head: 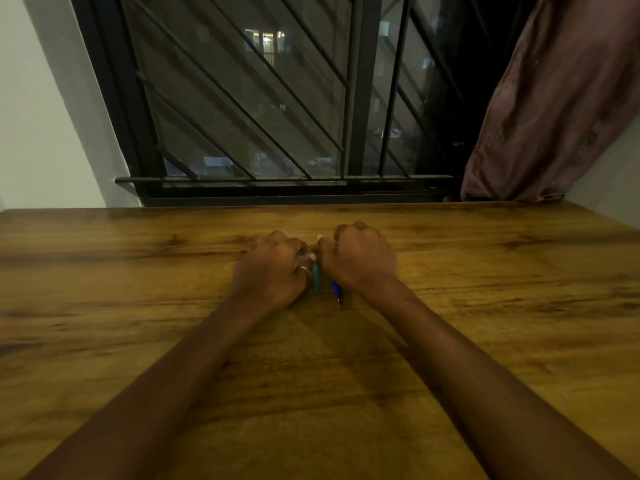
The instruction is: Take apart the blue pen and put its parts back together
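Observation:
Both my hands rest as fists on the wooden table (138, 306), side by side near its middle. My left hand (273, 268), with a ring on one finger, is closed on a teal pen part (316, 277) that sticks out toward me. My right hand (360, 261) is closed on a dark blue pen part (336, 291) whose thin tip points toward me, just above the tabletop. The two parts lie almost parallel, a small gap between them. Their far ends are hidden inside my fists.
A barred window (263, 109) rises right behind the table's far edge. A brownish curtain (554, 105) hangs at the right, its hem near the table's back right corner. A white wall (38, 116) stands at the left.

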